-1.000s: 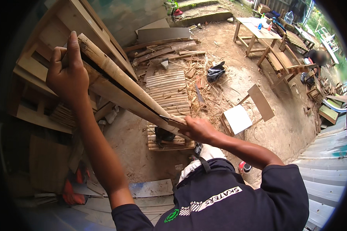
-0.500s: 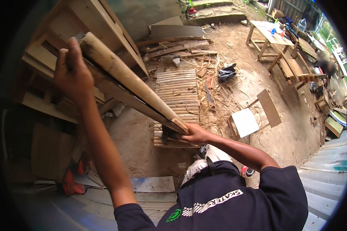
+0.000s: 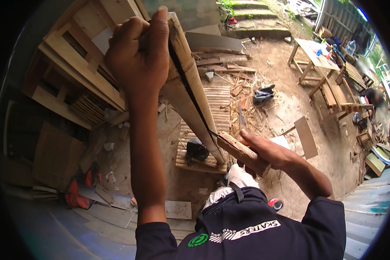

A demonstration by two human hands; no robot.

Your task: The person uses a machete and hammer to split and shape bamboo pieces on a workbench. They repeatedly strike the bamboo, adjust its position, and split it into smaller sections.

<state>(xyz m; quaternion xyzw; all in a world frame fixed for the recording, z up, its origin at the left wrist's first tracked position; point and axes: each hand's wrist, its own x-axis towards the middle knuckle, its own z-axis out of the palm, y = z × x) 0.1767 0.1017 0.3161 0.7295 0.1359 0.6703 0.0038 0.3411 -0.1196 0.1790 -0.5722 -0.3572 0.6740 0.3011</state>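
Note:
A long bamboo pole (image 3: 195,86) slants from upper left to the middle, with a dark slit along its length. My left hand (image 3: 143,52) is closed around its raised upper end, thumb pointing up. At the lower end, my right hand (image 3: 268,151) wraps round a short, rough piece of wood or bamboo (image 3: 236,147). This piece meets the pole at an angle; whether the two are joined I cannot tell. Below the pole lies a low platform of bamboo slats (image 3: 219,102) with a black object (image 3: 197,151) on it, partly hidden.
Wooden frames and panels (image 3: 73,56) lean at the left. Offcuts and shavings (image 3: 242,99) litter the ground around a black bag (image 3: 263,94). A low chair (image 3: 305,136) stands at the right, a wooden table (image 3: 318,54) farther off. Concrete steps (image 3: 258,21) rise at the back.
My left hand has moved right and closer, bringing the pole steeper. My right hand has shifted right, and the short piece now angles away from the pole's lower end.

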